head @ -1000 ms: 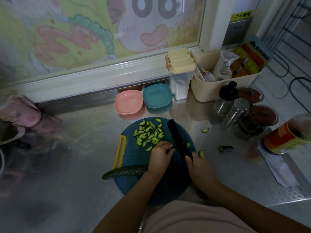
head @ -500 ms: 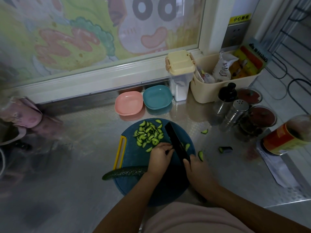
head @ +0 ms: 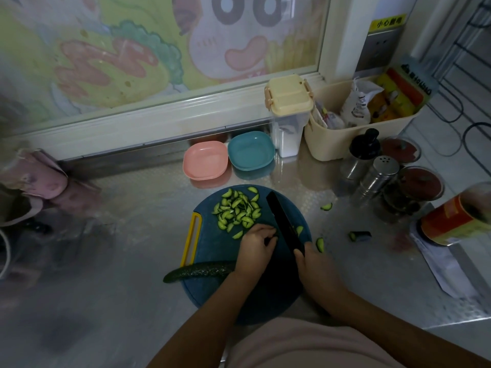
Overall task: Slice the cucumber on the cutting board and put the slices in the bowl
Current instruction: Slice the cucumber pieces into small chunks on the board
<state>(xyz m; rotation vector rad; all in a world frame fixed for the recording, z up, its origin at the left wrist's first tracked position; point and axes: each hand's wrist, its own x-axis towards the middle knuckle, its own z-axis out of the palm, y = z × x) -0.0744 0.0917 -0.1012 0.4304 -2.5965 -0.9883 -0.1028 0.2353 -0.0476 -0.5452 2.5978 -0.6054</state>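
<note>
A round blue cutting board [head: 212,243] with a yellow handle lies on the steel counter. A pile of green cucumber slices [head: 237,211] sits on its far part. A long cucumber piece [head: 196,270] lies across the board's left edge. My left hand [head: 256,248] has its fingers curled over a dark cucumber piece beside the blade. My right hand [head: 316,269] grips the handle of a black knife [head: 283,221], whose blade points away. A pink bowl [head: 206,160] and a teal bowl [head: 251,150] stand behind the board, both without slices.
Loose slices [head: 326,207] and a cucumber end [head: 359,235] lie on the counter right of the board. Jars, a shaker [head: 378,173], a lidded container [head: 289,112] and a cream basket [head: 353,134] crowd the back right. A tin [head: 457,221] stands far right.
The knife blade shifted left toward my left hand's fingers, and my right hand followed it. The left hand and the long cucumber stayed where they were.
</note>
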